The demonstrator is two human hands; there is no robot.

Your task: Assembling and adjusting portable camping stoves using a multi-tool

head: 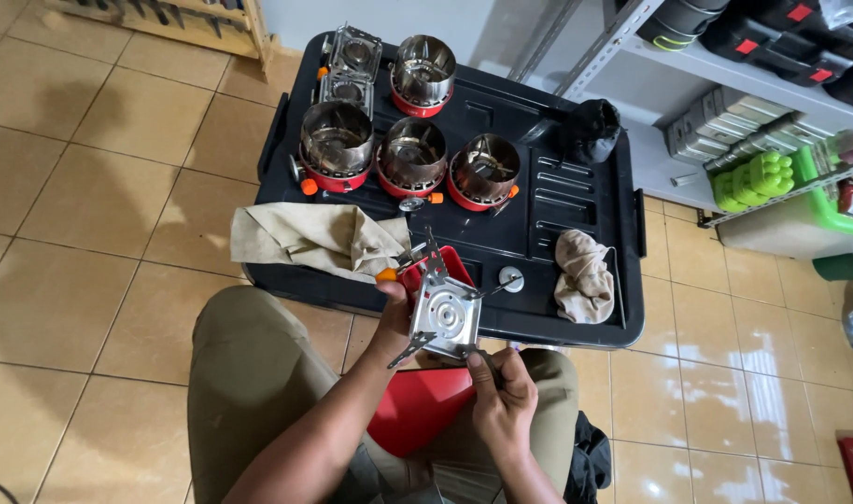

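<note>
Low in the centre of the frame, the left hand point(395, 317) grips one small camp stove point(442, 313) by its side, its square steel plate tilted toward the camera, over a red case point(417, 411) on the lap. Just below, the right hand point(503, 397) pinches one folding leg. Above them, on the black lid point(576, 201), stand four round windshield stoves point(412, 154), two square ones point(352, 56) at the upper left, and two cloths point(314, 238).

Only one view, worn on the head; looks straight down, close over the lap and hands. Takes in the black lid point(557, 201) and tiled floor point(90, 308) ahead.
</note>
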